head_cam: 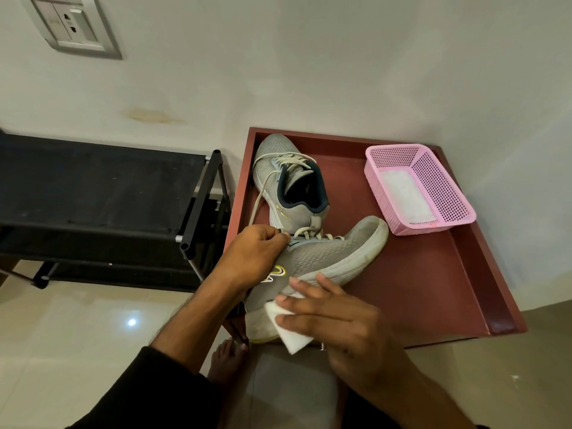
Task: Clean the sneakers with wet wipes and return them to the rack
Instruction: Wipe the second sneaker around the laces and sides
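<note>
Gripped at the collar by the left hand (253, 255), fingers curled round the edge near the laces: a grey mesh sneaker (322, 258), tipped onto its side with the toe pointing right and the pale sole facing the camera. Lies across the near-left part of a maroon tray table (433, 289), heel hanging past the near edge. Pressed flat against the heel side and midsole by the right hand (334, 320), fingers fairly straight and spread: a folded white wet wipe (289, 335), one corner sticking out below the palm.

Behind, upright on the same tray: the second grey sneaker (291, 181), toe pointing to the wall, navy lining showing, one loose lace trailing down toward the left hand. Heel just touching or nearly touching the tipped shoe; cannot tell which.

At the tray's far right corner: a pink perforated basket (433, 193) with a white sheet lying in its bottom. Left of the tray, close beside it: a black shoe rack (108, 193) with fabric shelves. Below, between the arms: a bare foot (227, 363) on the glossy tiled floor.
</note>
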